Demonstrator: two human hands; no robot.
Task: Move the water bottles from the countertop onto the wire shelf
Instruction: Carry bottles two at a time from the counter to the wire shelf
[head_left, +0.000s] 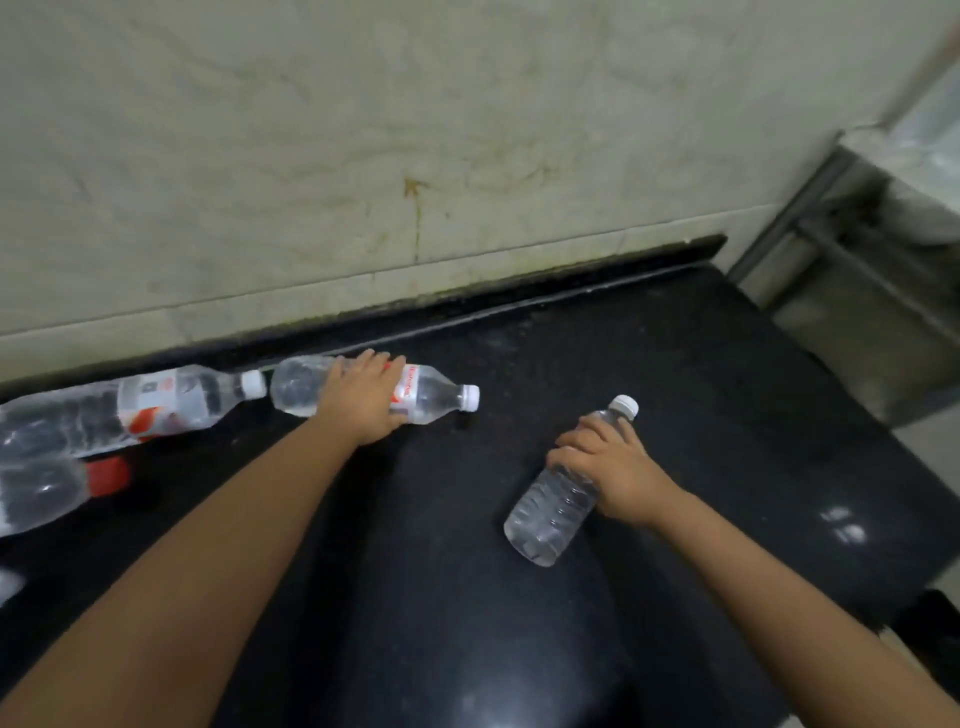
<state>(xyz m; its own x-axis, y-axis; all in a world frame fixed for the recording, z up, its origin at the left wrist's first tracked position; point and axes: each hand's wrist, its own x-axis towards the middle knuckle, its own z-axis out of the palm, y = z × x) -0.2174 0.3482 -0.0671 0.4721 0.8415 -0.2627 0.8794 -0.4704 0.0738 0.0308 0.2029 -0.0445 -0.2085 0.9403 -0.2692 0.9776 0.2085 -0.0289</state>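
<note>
L hand (363, 397) clamps a lying bottle (431, 389) by the wall (363, 156); R hand (605, 470) grips a 2nd bottle (550, 512) further out on the counter (701, 389). Full, prob heavy-ish, smooth plastic — grab mid-body.

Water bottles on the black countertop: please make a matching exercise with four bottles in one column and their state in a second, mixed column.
1. unlabelled bottle
2. bottle with red-and-white label
3. red-capped bottle
4. large bottle by the wall

a. under the left hand
b. untouched, white cap
c. gripped by the right hand
d. at the left edge, partly cut off

Pairs: 1-c, 2-a, 3-d, 4-b
</note>
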